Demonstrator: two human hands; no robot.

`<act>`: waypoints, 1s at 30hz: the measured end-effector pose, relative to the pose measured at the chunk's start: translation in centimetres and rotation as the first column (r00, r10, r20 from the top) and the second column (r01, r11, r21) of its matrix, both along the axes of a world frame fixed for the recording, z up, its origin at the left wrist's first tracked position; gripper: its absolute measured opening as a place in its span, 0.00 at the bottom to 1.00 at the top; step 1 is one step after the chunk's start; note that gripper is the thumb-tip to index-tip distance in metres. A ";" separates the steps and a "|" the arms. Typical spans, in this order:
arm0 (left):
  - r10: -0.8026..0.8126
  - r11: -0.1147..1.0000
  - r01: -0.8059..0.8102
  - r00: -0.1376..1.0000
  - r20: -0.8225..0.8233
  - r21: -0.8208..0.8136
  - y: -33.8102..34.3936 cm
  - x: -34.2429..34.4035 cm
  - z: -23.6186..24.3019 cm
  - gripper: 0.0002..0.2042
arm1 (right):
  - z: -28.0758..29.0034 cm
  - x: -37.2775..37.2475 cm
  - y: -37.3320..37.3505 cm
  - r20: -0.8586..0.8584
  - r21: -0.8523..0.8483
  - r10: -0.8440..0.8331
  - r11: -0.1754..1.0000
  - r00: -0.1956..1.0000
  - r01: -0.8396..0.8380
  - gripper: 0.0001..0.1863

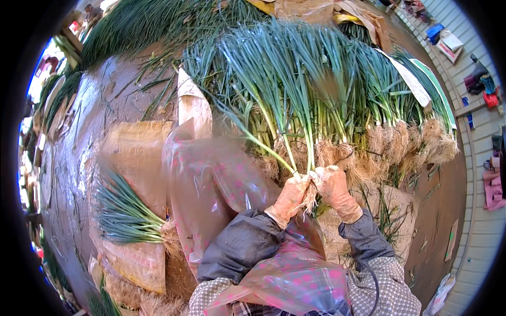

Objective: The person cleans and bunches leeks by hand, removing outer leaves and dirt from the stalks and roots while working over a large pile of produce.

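Note:
My left hand (292, 192), in a soiled orange-white glove, is closed on green onion stalks (289, 158) just above their pale roots. Beside it, my right hand (332, 187), gloved the same way, grips the base of the same few stalks, whose long leaves reach upward. A dense row of green onions (392, 105) with tan, stringy roots lies just beyond both hands. A smaller bundle (126, 210) rests on tan sacking (132, 142) at the left. A translucent, pink-spotted plastic apron (211, 179) covers my lap.
More onion leaves (126, 29) are heaped at the back left, beside wet, muddy ground (89, 110). A corrugated wall (477, 226) runs along the right, with bags (448, 45) and cloths (493, 189) on it. Another person (89, 13) is at the far upper left.

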State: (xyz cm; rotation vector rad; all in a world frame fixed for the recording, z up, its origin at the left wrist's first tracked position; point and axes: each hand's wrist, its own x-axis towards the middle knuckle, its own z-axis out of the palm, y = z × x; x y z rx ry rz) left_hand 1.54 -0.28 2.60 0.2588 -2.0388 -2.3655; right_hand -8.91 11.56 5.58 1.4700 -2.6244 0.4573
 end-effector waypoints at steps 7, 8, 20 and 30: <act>0.069 0.919 -0.098 0.994 0.089 0.382 0.0 0.1 1.3 0.08 | 2.0 0.6 0.2 0.368 -0.167 0.044 0.986 0.929 0.020 0.11; 0.105 0.883 -0.130 0.991 0.082 0.451 0.6 -0.1 0.2 0.08 | 3.6 0.7 -0.8 0.194 -0.217 0.137 0.972 0.971 -0.093 0.11; 0.094 0.994 -0.075 0.957 0.273 -0.081 2.4 -1.4 -5.3 0.12 | 0.6 -3.8 -16.5 -0.424 0.386 0.284 0.916 0.860 -0.112 0.12; 0.233 0.523 0.106 0.937 -0.261 0.846 2.8 -2.0 -11.0 0.10 | 5.6 5.2 -4.3 0.150 -0.308 0.341 0.908 0.928 -0.284 0.06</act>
